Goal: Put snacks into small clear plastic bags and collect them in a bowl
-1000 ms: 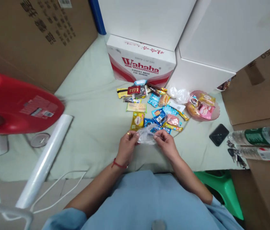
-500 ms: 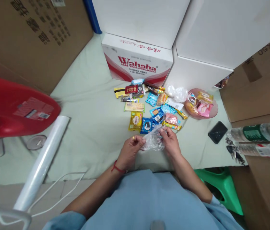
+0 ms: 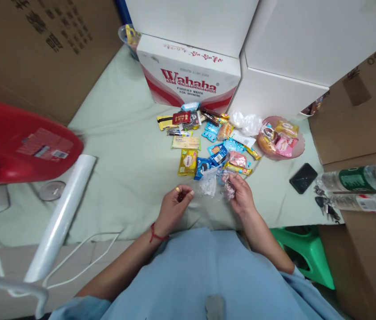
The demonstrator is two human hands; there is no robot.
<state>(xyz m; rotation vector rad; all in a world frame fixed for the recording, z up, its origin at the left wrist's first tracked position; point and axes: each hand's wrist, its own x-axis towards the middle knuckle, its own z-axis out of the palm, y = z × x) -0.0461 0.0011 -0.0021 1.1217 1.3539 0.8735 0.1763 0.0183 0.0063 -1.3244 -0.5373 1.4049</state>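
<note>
A clear, crumpled plastic bag [image 3: 208, 184] hangs from my right hand [image 3: 242, 193], whose fingers pinch its right end. My left hand [image 3: 175, 205] is apart from the bag, a little to its left, with fingers curled and thumb against them. Something dark shows inside that curl, too small to name. Just beyond the hands lie wrapped snacks: a yellow packet [image 3: 188, 162], dark blue packets [image 3: 203, 168], a pink packet [image 3: 237, 158] and a yellow stick-shaped packet [image 3: 237, 168]. Farther back are light blue packets [image 3: 211, 132] and a red packet [image 3: 181, 117].
A pink bowl [image 3: 303, 149] holds several snacks at the right, near a phone [image 3: 303, 178], keys [image 3: 327, 209] and two lying bottles [image 3: 363, 178]. A Wahaha carton [image 3: 188, 82] stands behind. At the left are a red jug [image 3: 24, 142] and a white roll [image 3: 59, 218].
My left hand has let go of the clear bag and moved left. The bag now hangs from my right hand alone. The view has shifted slightly.
</note>
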